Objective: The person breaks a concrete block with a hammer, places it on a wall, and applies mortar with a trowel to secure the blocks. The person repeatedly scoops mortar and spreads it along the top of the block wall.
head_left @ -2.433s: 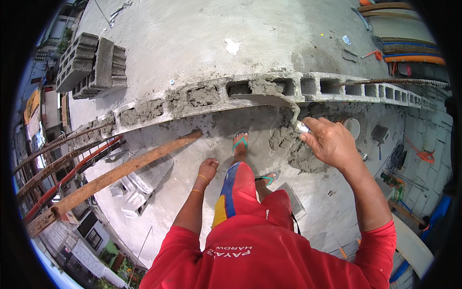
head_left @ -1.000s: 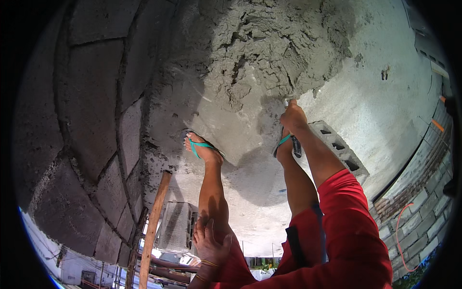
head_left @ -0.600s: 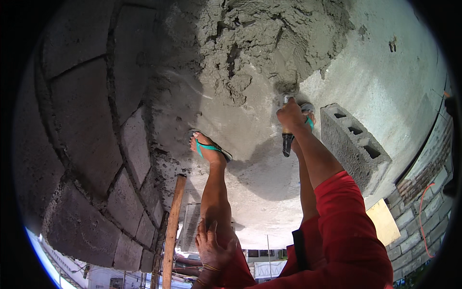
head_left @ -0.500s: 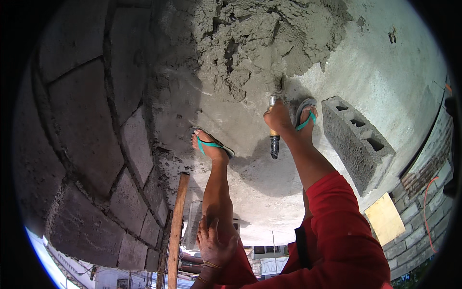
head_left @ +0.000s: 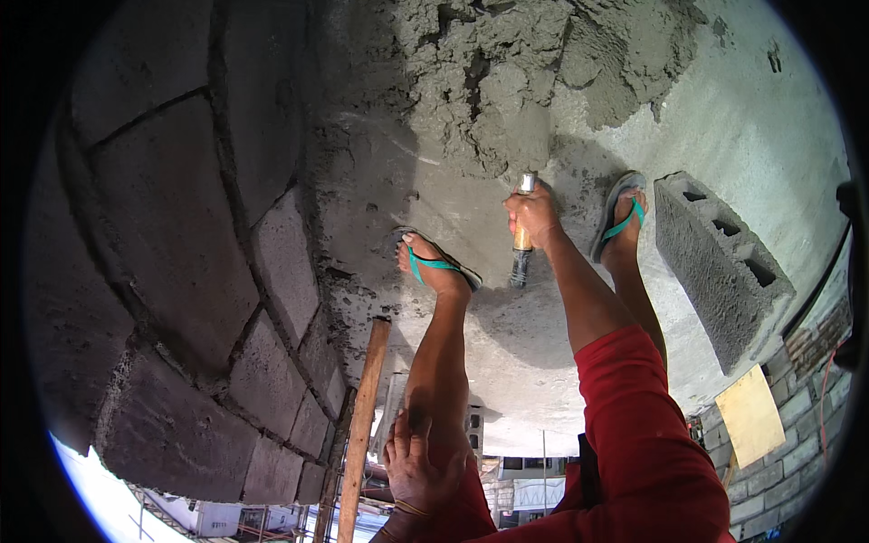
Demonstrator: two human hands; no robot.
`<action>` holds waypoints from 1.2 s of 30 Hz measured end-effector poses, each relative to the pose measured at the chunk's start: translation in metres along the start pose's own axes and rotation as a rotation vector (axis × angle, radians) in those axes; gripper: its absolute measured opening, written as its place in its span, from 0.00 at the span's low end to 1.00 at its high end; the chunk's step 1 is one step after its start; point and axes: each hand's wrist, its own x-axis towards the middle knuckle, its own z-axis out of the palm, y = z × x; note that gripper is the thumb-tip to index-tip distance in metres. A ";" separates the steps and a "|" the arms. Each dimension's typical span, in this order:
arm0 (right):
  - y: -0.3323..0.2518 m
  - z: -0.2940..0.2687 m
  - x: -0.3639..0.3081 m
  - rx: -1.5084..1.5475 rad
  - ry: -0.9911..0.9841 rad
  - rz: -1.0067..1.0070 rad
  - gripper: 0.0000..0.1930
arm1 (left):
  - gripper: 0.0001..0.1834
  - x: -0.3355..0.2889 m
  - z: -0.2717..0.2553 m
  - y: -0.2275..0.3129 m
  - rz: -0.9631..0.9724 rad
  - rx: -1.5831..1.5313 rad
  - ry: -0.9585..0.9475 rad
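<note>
My right hand [head_left: 534, 215] is closed around the handle of a trowel [head_left: 520, 264], which has a metal collar, a wooden middle and a dark butt end. Its blade is hard to make out against the grey wet mortar [head_left: 507, 100] just beyond my fist. My left hand [head_left: 418, 463] rests on my left knee with its fingers spread, holding nothing. The mortar lies in a rough heap on the concrete floor, at the far side of my feet.
A hollow concrete block [head_left: 720, 262] lies right of my right foot [head_left: 623, 217]. A block wall [head_left: 172, 244] rises on the left, with a wooden post [head_left: 364, 425] near it. A pale board [head_left: 750, 415] leans at the lower right. My left foot [head_left: 434, 262] stands short of the heap.
My view has shifted, so most of the scene sits further right. My right hand with the trowel has drawn nearer my left foot. My left hand stays on the knee.
</note>
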 end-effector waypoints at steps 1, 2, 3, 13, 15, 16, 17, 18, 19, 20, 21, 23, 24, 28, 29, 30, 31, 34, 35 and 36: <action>-0.010 0.009 0.011 -0.032 0.012 -0.007 0.08 | 0.44 -0.001 0.000 -0.001 -0.021 -0.004 -0.028; -0.021 0.018 0.024 -0.018 -0.062 -0.124 0.08 | 0.44 -0.002 0.000 -0.002 -0.035 -0.015 -0.036; -0.024 0.024 0.029 -0.176 0.058 -0.124 0.09 | 0.44 -0.002 0.000 -0.004 -0.042 -0.027 -0.039; -0.027 0.000 -0.058 -1.057 0.414 -0.571 0.22 | 0.39 0.003 -0.014 -0.002 -0.074 -0.045 -0.042; -0.037 0.002 -0.080 -0.984 0.337 -0.434 0.21 | 0.39 0.003 -0.013 -0.002 -0.083 -0.044 -0.044; -0.044 0.006 -0.083 -0.909 0.271 -0.498 0.21 | 0.39 0.003 -0.012 -0.002 -0.083 -0.040 -0.050; -0.053 0.010 -0.080 -0.858 0.218 -0.474 0.21 | 0.39 0.003 -0.012 -0.003 -0.072 -0.037 -0.041; -0.061 0.015 -0.071 -0.819 0.134 -0.393 0.21 | 0.39 0.003 -0.011 -0.003 -0.051 -0.031 -0.017; -0.069 0.018 -0.058 -0.783 0.138 -0.314 0.22 | 0.39 0.003 -0.011 -0.004 -0.061 -0.049 -0.022; -0.075 0.019 -0.042 -0.762 0.112 -0.176 0.23 | 0.39 0.003 -0.011 -0.004 -0.061 -0.068 -0.015; -0.076 0.018 -0.030 -0.707 0.095 -0.130 0.24 | 0.39 0.003 -0.011 -0.003 -0.055 -0.084 -0.002; -0.059 0.007 -0.024 -0.675 0.112 -0.085 0.23 | 0.39 0.004 -0.013 -0.003 -0.079 -0.059 -0.017; -0.045 -0.004 -0.029 -0.653 0.131 -0.113 0.23 | 0.39 0.005 -0.014 -0.002 -0.082 -0.056 -0.029; 0.043 -0.042 -0.101 -0.116 0.301 -0.070 0.18 | 0.38 0.008 -0.017 -0.004 -0.065 -0.061 -0.033; 0.053 -0.045 -0.106 -0.182 0.355 -0.043 0.18 | 0.38 0.009 -0.018 -0.006 -0.058 -0.055 -0.036; 0.056 -0.044 -0.103 -0.242 0.390 -0.016 0.18 | 0.38 0.011 -0.019 -0.009 -0.064 -0.046 -0.050; 0.054 -0.040 -0.094 -0.325 0.470 0.082 0.17 | 0.38 0.012 -0.019 -0.011 -0.052 -0.046 -0.029; 0.009 -0.009 -0.008 -0.376 0.279 -0.112 0.16 | 0.37 0.012 -0.021 -0.019 -0.064 -0.050 -0.035; -0.012 0.001 0.024 -0.456 0.241 -0.174 0.14 | 0.37 0.012 -0.021 -0.021 -0.068 -0.060 -0.025; -0.026 0.008 0.042 -0.457 0.228 -0.121 0.12 | 0.37 0.010 -0.021 -0.022 -0.062 -0.072 -0.008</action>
